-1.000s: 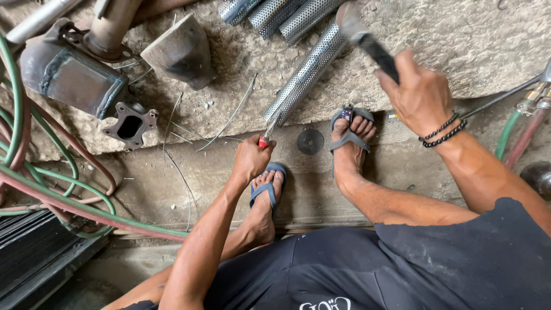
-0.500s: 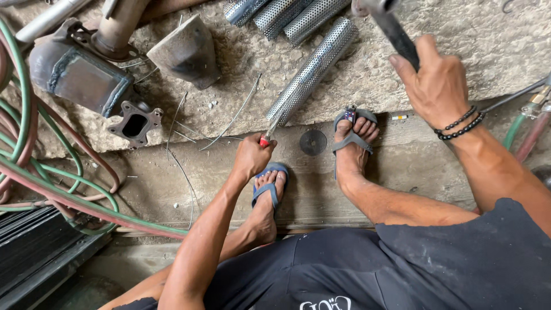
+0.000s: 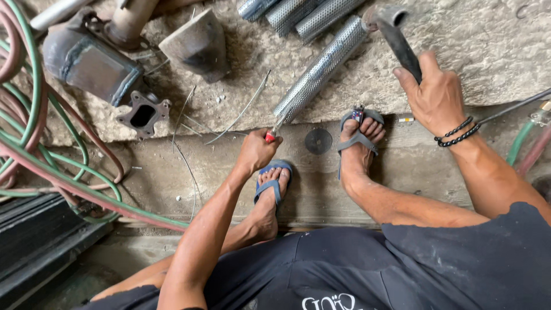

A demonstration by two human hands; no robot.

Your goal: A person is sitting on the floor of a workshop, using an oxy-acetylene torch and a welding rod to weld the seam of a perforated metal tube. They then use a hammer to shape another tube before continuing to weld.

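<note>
Centrally, the left hand is closed around a red-handled tool whose tip meets the lower end of the perforated metal tube, which slants toward the upper middle; at upper right, the right hand clasps a hammer whose head sits at the tube's top end

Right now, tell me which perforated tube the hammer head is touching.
The long perforated tube lying diagonally, its lower end by the left hand. The hammer meets its top end; the other tubes lie farther up-left.
</note>
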